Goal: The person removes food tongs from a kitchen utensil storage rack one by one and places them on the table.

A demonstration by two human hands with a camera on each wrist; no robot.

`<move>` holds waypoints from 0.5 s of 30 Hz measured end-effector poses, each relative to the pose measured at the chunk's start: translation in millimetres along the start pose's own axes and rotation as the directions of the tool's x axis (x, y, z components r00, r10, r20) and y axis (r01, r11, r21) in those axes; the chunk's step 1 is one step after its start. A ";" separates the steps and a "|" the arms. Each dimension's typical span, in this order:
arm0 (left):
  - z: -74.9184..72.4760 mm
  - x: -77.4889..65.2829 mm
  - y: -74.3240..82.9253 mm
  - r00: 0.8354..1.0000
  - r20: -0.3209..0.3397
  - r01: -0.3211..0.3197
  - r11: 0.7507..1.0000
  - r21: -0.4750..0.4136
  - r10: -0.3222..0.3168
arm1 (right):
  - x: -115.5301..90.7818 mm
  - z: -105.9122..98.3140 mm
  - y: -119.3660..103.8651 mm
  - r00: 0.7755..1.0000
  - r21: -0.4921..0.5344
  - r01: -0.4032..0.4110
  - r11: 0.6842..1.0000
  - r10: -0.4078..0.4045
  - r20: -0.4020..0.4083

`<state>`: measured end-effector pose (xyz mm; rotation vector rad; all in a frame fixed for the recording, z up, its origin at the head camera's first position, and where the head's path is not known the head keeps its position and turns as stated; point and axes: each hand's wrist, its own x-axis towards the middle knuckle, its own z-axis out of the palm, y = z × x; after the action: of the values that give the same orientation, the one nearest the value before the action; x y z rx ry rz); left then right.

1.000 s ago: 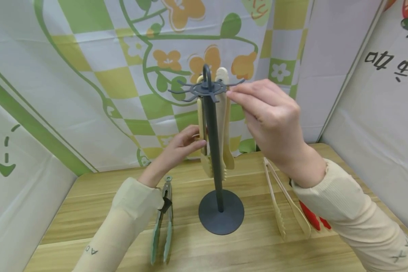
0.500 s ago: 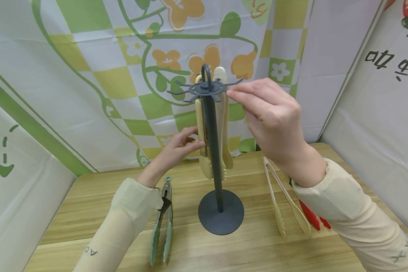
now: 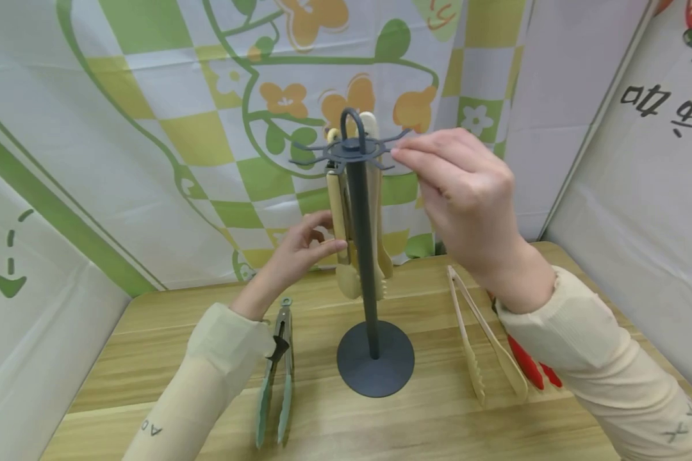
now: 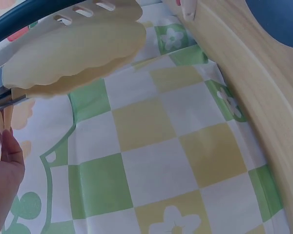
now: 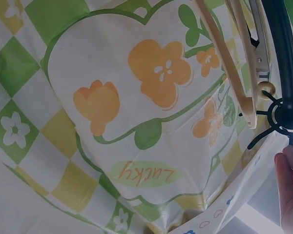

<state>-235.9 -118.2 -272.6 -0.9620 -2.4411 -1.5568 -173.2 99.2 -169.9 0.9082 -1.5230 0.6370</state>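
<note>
A dark upright stand (image 3: pixel 364 256) with a round base (image 3: pixel 376 384) carries a ring of hooks (image 3: pixel 352 150) at its top. Pale yellow tongs (image 3: pixel 337 205) hang on its left side; beige tongs (image 3: pixel 375 186) hang behind the pole. My left hand (image 3: pixel 302 246) pinches the yellow tongs' handle between thumb and fingers. In the left wrist view, the scalloped head (image 4: pixel 78 53) of these tongs is large. Up at the ring, my right hand (image 3: pixel 467 186) pinches the end of a hook. The right wrist view shows the right hand (image 5: pixel 289 180) below the hook ring (image 5: pixel 283 117).
Tongs with green tips (image 3: pixel 285 403) lie on the wooden table (image 3: pixel 167 358) left of the base. Beige tongs (image 3: pixel 466 342) lie spread on the right, with a red-tipped utensil (image 3: pixel 527 362) partly under the right sleeve. A patterned cloth (image 3: pixel 219 128) hangs behind the stand.
The hook ring has turned slightly, and the hanging tongs have shifted a little left. My left hand has moved slightly left with the yellow tongs. The right hand keeps its pinch at the ring.
</note>
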 end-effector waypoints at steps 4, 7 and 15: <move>-0.6 -1.6 0.2 0.999 -0.032 -0.008 1.000 0.004 0.008 | -0.4 0.3 1.4 1.000 -0.007 -0.009 1.000 0.009 -0.002; -0.6 -3.2 1.1 0.999 -0.053 -0.012 1.000 0.015 0.013 | -0.5 0.7 1.7 1.000 -0.010 -0.012 1.000 0.012 -0.003; 2.5 -7.4 5.5 0.993 -0.113 -0.039 0.999 0.036 0.043 | -0.9 1.4 3.1 1.000 -0.025 -0.022 0.999 0.022 0.004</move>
<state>-226.4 -118.0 -272.4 -0.8869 -2.3482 -1.5080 -176.5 100.0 -170.7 0.8754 -1.5433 0.6307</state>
